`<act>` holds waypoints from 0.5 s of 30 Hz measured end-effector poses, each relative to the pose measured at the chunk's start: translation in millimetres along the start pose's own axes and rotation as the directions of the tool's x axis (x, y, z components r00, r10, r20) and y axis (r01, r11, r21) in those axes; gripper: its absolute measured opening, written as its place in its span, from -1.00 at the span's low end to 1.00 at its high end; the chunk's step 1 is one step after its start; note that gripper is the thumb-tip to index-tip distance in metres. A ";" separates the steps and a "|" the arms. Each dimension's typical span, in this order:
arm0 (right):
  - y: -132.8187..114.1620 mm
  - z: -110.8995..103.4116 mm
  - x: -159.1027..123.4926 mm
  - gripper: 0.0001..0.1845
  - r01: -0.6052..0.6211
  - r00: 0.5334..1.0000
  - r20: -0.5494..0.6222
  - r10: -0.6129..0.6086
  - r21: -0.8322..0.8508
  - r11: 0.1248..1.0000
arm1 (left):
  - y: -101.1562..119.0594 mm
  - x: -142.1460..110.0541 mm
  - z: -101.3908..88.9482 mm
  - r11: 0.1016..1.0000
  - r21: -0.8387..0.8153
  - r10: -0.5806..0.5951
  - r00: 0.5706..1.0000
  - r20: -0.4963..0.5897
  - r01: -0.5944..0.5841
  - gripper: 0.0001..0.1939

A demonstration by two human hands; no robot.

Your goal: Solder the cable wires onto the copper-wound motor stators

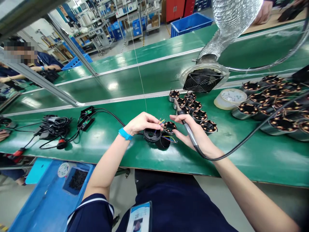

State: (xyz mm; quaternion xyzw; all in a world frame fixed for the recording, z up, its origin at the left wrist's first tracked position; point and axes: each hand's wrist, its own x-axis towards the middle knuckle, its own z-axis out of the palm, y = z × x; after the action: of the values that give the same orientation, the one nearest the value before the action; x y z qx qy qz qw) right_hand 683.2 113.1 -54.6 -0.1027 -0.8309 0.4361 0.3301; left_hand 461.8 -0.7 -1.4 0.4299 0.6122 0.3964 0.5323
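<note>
My left hand [144, 123] pinches thin coloured wires [161, 122], yellow and blue among them, above a round black plastic housing [152, 135]. A soldering iron [188, 130] lies in my right hand [199, 137], gripped between thumb side and palm, its tip pointing up and away. The fingers of that hand are around the right side of a copper-wound motor stator [170, 128], which stands beside the housing. Below the stator is a dark cylindrical part [163, 143], with more loose coloured wire ends next to it.
Several stators [200, 115] stand behind my right hand, with larger ones [280, 125] farther right near a whitish round tub [230, 98]. A fume fan [202, 82] hangs at the back. Coiled black cables [54, 127] lie left. The iron's cord [253, 132] crosses the right side.
</note>
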 end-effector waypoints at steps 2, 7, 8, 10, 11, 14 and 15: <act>-10.1 3.0 3.7 -0.66 0.007 0.996 -0.084 -0.001 0.078 0.997 | 0.1 0.8 0.1 0.999 -0.010 0.050 0.999 -0.021 -0.050 -0.65; -26.0 23.8 16.3 -0.68 0.049 0.959 -0.284 0.021 0.238 0.970 | 16.3 -0.2 6.2 0.971 0.132 0.197 0.980 0.015 -0.197 -0.74; -26.7 27.8 17.9 -0.70 0.054 0.948 -0.316 0.026 0.243 0.969 | 19.5 -1.0 7.8 0.968 0.154 0.196 0.980 0.015 -0.196 -0.75; -26.9 33.3 19.4 -0.71 0.062 0.930 -0.365 0.032 0.241 0.969 | 24.1 -2.9 10.8 0.973 0.164 0.163 0.987 0.006 -0.162 -0.75; -26.7 34.8 19.6 -0.71 0.063 0.922 -0.386 0.035 0.237 0.969 | 25.5 -3.7 12.0 0.978 0.151 0.147 0.989 0.001 -0.146 -0.74; -27.4 34.7 19.3 -0.71 0.054 0.906 -0.422 0.039 0.208 0.977 | 26.2 -5.1 14.4 0.987 0.081 0.136 0.991 -0.004 -0.136 -0.75; -28.3 33.6 19.3 -0.71 0.054 0.905 -0.425 0.032 0.189 0.981 | 25.8 -5.0 14.8 0.988 0.062 0.143 0.990 -0.009 -0.142 -0.76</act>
State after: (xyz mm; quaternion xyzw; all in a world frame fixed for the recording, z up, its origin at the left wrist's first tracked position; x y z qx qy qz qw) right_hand 650.4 83.0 -36.8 -0.1575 -0.6924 0.4810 0.5143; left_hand 479.5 3.1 22.7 0.4860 0.5953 0.4174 0.4849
